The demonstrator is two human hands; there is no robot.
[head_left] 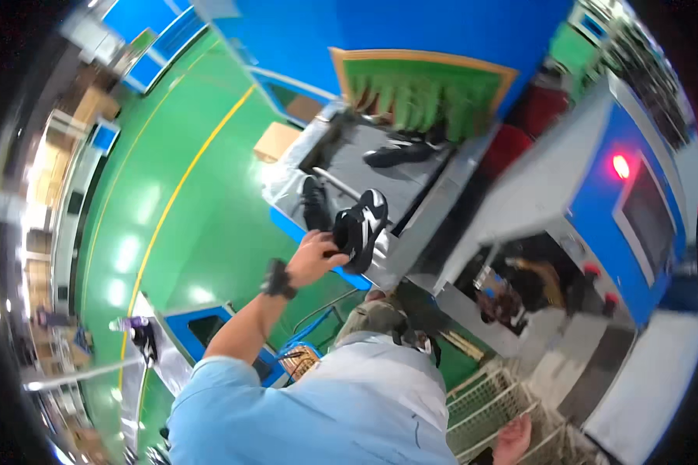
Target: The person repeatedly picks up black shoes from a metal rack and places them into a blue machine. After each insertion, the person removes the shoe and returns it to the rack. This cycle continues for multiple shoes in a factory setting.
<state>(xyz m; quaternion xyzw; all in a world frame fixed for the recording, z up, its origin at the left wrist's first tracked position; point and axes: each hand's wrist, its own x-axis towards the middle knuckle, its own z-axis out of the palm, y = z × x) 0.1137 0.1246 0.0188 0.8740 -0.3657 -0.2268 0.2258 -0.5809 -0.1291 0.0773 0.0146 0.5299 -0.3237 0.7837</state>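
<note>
My left hand [316, 257], with a dark watch on its wrist, reaches forward and is closed at the near edge of a black shoe [362, 230] with white marks. That shoe stands tilted at the near end of a grey conveyor [358, 159]. Just left of it is another black shoe [315, 203]. Farther along the belt lies a black-and-white shoe [402, 153], close to a green fringed curtain. At the lower right, my right hand [512, 440] is held out to the side, fingers loosely bent, with nothing visible in it.
A blue machine housing [442, 27] with the green curtain [423, 93] rises beyond the conveyor. To the right stands a blue-and-grey machine [605, 201] with a lit red lamp. A cream plastic crate [492, 411] is near my right hand. Cardboard box [276, 142] sits left of the conveyor.
</note>
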